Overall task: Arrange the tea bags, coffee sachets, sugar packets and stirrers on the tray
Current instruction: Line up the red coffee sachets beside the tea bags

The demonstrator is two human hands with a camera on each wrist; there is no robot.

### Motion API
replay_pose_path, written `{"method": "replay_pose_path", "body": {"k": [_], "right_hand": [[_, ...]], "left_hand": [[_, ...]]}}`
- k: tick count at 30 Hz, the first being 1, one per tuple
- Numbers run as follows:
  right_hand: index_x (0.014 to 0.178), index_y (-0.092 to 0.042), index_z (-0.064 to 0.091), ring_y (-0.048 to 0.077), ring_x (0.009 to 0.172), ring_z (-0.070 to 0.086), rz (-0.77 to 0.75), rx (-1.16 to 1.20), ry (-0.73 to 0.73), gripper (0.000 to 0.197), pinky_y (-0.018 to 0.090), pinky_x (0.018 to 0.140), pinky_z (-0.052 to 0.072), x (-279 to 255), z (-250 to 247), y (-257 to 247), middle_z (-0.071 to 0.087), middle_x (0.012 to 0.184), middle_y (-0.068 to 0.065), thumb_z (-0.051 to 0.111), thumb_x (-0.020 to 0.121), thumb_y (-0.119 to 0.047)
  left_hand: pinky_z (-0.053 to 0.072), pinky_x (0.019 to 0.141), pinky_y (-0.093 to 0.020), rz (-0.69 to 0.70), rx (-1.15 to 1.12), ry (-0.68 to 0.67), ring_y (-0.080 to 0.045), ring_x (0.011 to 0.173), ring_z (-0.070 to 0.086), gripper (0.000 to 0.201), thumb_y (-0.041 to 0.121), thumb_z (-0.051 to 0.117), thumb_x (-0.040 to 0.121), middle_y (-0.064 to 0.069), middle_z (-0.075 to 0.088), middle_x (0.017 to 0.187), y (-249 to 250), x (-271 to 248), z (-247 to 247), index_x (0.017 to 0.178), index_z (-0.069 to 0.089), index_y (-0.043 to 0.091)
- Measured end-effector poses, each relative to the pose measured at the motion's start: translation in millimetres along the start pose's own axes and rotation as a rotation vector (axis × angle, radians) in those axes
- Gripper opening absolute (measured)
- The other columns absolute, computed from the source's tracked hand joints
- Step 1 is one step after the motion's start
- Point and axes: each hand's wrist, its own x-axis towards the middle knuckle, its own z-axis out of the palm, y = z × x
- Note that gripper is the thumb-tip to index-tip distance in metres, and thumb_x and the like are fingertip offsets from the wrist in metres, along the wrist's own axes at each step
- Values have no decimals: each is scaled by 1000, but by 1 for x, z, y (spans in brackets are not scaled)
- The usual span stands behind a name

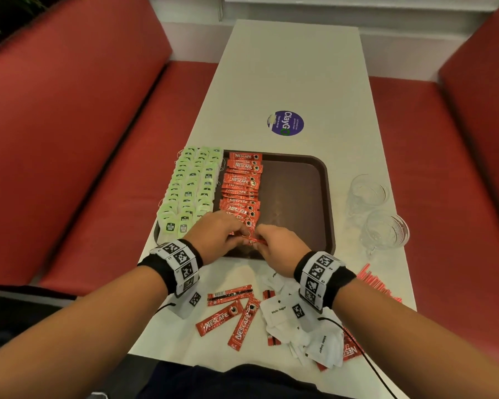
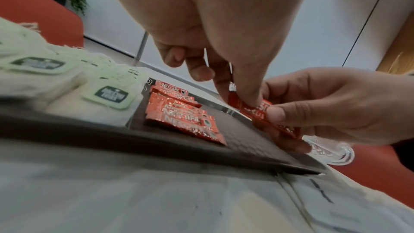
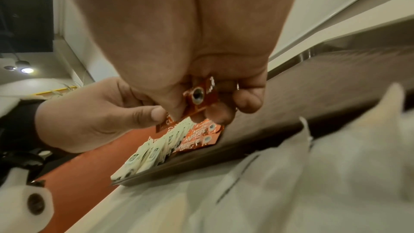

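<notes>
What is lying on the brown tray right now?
On the tray: rows of green tea bags and a column of red coffee sachets. Both hands hide its near edge.

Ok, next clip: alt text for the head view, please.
Both hands, left hand and right hand, pinch one red coffee sachet over the near edge of a brown tray. The tray holds rows of green tea bags and coffee sachets; sugar packets lie on the table.
</notes>
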Motion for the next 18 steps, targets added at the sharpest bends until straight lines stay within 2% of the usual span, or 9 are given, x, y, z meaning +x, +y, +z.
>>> {"method": "replay_pose_path", "body": {"k": [3,6,9,11,15,18], "right_hand": [[115,-21,54,20,100,57,-8,-44,52,25,38,88,50,-1,6,1,60,111,-1,60,95,-34],[122,-22,53,18,107,50,-91,-145,86,40,35,92,48,-6,8,4,53,117,-1,66,89,-41],[113,-25,59,16,99,55,-170,-193,-74,31,36,86,51,-9,10,0,57,111,-4,65,90,-44],[112,-26,63,17,96,59,-208,-273,-187,30,38,84,53,-10,16,-6,63,108,-5,64,91,-47],[115,-24,66,23,94,63,-262,-415,-261,36,35,78,52,-11,34,-19,69,104,-1,62,91,-50],[113,-22,67,26,89,65,-262,-484,-290,35,39,76,56,-9,42,-27,69,101,3,63,90,-48]], "left_hand": [[47,82,-37,-64,36,18,-12,84,53,11,38,70,89,11,70,88,-8,-6,3,94,74,29],[45,84,-37,-176,130,-54,-13,89,51,13,44,66,91,10,68,89,-18,-13,1,96,72,33],[39,84,-35,-198,276,-147,-15,94,50,18,49,61,92,14,68,91,-22,-17,-1,100,70,35],[38,84,-36,-180,385,-171,-16,98,50,22,52,57,93,15,68,98,-21,-17,-1,103,70,37],[38,89,-37,-186,434,-131,-17,106,50,29,53,58,92,13,64,113,-18,-12,0,116,66,38],[35,90,-36,-161,431,-158,-16,108,49,31,54,59,91,13,63,114,-13,-6,2,118,64,40]]}}
